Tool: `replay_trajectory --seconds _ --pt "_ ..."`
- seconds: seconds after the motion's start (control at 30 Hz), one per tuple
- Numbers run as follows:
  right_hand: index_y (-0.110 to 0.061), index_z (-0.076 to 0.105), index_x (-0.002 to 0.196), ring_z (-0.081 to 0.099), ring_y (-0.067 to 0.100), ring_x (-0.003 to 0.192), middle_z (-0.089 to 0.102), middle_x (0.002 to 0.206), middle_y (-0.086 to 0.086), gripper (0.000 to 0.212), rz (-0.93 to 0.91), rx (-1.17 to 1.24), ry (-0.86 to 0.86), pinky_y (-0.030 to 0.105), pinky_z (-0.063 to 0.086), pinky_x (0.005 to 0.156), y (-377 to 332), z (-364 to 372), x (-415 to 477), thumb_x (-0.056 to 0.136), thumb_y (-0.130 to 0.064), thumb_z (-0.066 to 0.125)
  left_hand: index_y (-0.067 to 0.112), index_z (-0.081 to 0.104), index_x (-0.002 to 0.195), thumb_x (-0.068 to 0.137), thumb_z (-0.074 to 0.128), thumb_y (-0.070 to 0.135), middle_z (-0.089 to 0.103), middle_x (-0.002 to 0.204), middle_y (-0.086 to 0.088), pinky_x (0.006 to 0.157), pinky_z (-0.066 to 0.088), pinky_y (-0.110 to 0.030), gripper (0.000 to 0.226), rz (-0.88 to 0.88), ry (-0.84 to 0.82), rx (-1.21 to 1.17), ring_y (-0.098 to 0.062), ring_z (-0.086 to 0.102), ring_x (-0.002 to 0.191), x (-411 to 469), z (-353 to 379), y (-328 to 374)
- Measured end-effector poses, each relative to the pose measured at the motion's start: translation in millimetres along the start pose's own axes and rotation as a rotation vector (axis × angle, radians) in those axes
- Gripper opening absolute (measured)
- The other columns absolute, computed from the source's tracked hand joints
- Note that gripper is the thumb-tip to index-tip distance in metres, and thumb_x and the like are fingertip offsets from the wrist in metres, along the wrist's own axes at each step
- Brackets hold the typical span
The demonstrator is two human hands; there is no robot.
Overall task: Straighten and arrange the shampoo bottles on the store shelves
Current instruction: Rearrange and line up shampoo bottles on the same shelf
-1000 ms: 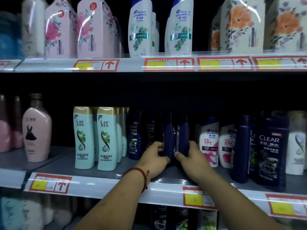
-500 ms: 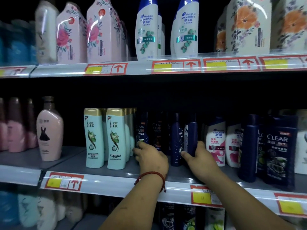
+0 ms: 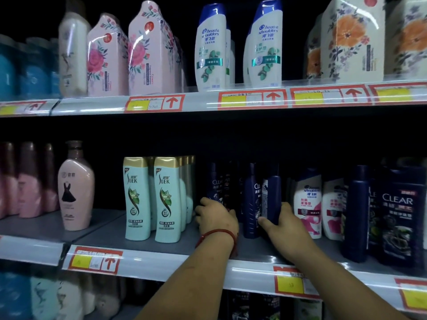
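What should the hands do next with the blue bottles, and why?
Probably the right hand should turn the dark blue bottle it grips so its label faces front: it stands sideways, unlike the SLEK bottles, while the left hand holds a CLEAR bottle.

- On the middle shelf (image 3: 161, 252) in front of you stand, left to right, a pink pump bottle (image 3: 76, 192), mint SLEK bottles (image 3: 137, 199) in rows, dark Clear bottles (image 3: 251, 204), white pink-labelled bottles (image 3: 307, 204), and larger Clear bottles (image 3: 396, 222) at the right.
- On the upper shelf (image 3: 198, 103) you see pink floral bottles (image 3: 150, 54), white green-labelled bottles (image 3: 210, 51) and orange-flowered cartons (image 3: 351, 42), all upright.
- Both shelf edges carry red-and-yellow price tags (image 3: 154, 103).
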State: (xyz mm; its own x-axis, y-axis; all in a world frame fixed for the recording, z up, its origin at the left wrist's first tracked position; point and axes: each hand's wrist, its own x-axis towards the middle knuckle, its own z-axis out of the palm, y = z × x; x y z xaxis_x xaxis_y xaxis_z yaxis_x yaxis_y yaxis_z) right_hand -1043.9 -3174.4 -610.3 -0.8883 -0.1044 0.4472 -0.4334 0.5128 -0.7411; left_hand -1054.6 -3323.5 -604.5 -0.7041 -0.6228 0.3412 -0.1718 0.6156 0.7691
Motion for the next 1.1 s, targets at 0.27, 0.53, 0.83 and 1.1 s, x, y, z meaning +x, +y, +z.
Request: replay_trajectory --seconds 0.27,0.53,0.83,1.1 --pt "-0.015 0.042 0.131 0.058 0.015 0.096 0.064 0.116 0.002 0.041 0.005 0.008 -0.004 0.026 0.042 0.082 1.2 0.7 1.8 0.097 -0.028 0.061 0.011 0.045 0.115 0.085 0.073 0.024 0.065 0.113 -0.011 0.091 0.054 -0.042 0.043 0.044 -0.112 -0.196 -0.03 0.064 0.101 27.5 -12.2 -18.7" --pt "-0.015 0.042 0.131 0.06 0.016 0.098 0.065 0.115 0.001 0.041 0.013 0.014 0.0 0.028 0.045 0.083 0.1 1.2 1.2 0.097 -0.028 0.062 0.004 0.05 0.138 0.085 0.077 0.016 0.058 0.116 -0.001 0.094 0.045 -0.026 0.06 0.05 -0.233 -0.428 -0.021 0.058 0.103 29.7 -13.3 -32.1" --pt "-0.018 0.044 0.13 0.061 0.016 0.099 0.065 0.111 -0.003 0.041 0.035 0.034 0.009 0.028 0.045 0.085 0.3 2.9 2.3 0.095 -0.029 0.063 0.001 0.056 0.134 0.078 0.084 0.014 0.065 0.127 -0.011 0.088 0.041 -0.019 0.064 -0.007 -0.166 -0.524 -0.019 0.06 0.105 30.0 -10.1 -37.6" --pt "-0.017 0.044 0.13 0.062 0.018 0.101 0.066 0.115 0.0 0.041 0.047 0.031 0.01 0.03 0.046 0.086 -1.0 2.4 1.5 0.096 -0.029 0.063 0.0 0.067 0.117 0.08 0.082 0.013 0.065 0.103 0.0 0.08 0.044 -0.021 0.043 0.009 -0.179 -0.499 -0.016 0.059 0.09 25.2 -17.7 -31.1"
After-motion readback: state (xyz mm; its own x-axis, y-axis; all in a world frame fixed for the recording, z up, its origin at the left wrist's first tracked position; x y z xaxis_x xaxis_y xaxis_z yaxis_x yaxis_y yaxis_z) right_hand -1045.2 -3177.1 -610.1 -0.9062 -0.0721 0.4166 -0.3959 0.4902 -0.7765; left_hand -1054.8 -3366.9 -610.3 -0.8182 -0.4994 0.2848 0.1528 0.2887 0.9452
